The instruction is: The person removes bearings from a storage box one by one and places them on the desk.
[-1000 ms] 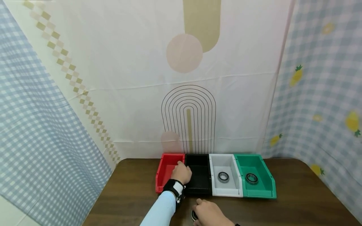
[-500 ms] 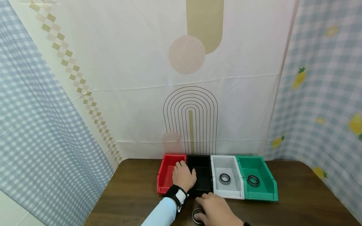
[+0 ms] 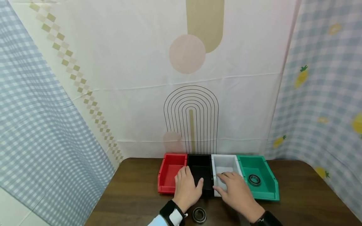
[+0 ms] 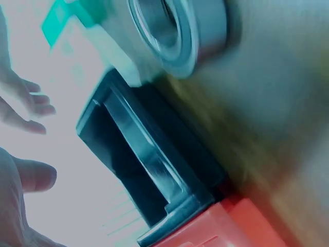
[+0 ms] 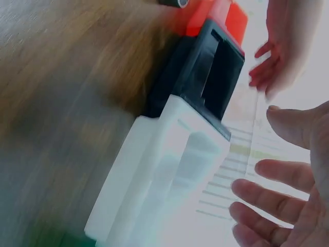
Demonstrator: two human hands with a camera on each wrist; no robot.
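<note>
In the head view my left hand (image 3: pixel 187 190) hovers over the front of the black bin (image 3: pixel 199 160) beside the red bin, fingers loosely extended and holding nothing. My right hand (image 3: pixel 237 194) is above the front of the white bin (image 3: pixel 225 159), thumb apart from its fingers, also holding nothing. It mostly hides the bearing inside that bin. One ball bearing (image 3: pixel 194 216) lies on the table in front of the black bin; the left wrist view shows this bearing (image 4: pixel 191 31) close up. Another bearing (image 3: pixel 250 181) sits in the green bin (image 3: pixel 271 188).
The red bin (image 3: pixel 161 179) stands at the left end of the row, with all the bins side by side on the brown wooden table (image 3: pixel 130 194). A patterned cloth (image 3: pixel 135 110) hangs directly behind them. Checked cloths close in both sides.
My right hand has left the bearing on the table and moved right and forward over the white bin. The left hand has drawn back and right from the red bin, toward the black one.
</note>
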